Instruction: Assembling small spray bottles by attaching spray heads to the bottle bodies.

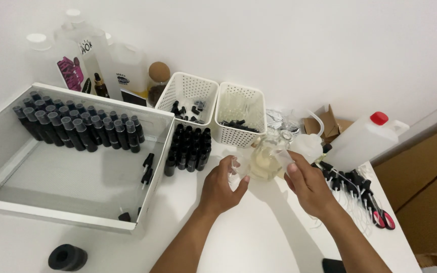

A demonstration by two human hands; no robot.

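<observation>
Both hands work at the middle of the white table (259, 237), seen from the head camera. Left hand (222, 186): fingers curled around a small clear item (237, 167); what kind of item it is cannot be told, as it is transparent and partly hidden. Right hand (307, 184): fingers closed on a clear funnel-like piece (282, 157), held against a glass flask (266, 157) containing pale yellow liquid. The flask stands between the two hands, just in front of the right white perforated basket (241, 114).

Surroundings, same view:
- Left white perforated basket (188, 96), touching the right one; both hold small black parts.
- Group of small black bottles (188, 147) standing on the table before the baskets.
- Large white tray (61, 167) at left, with a row of dark bottles (77, 124) along its far wall.
- White jug with red cap (362, 139) at right, lying tilted.
- Black spray pumps (347, 182) and red-handled scissors (380, 215) beside the right forearm.
- Black tape roll (67, 257) near the front edge.
</observation>
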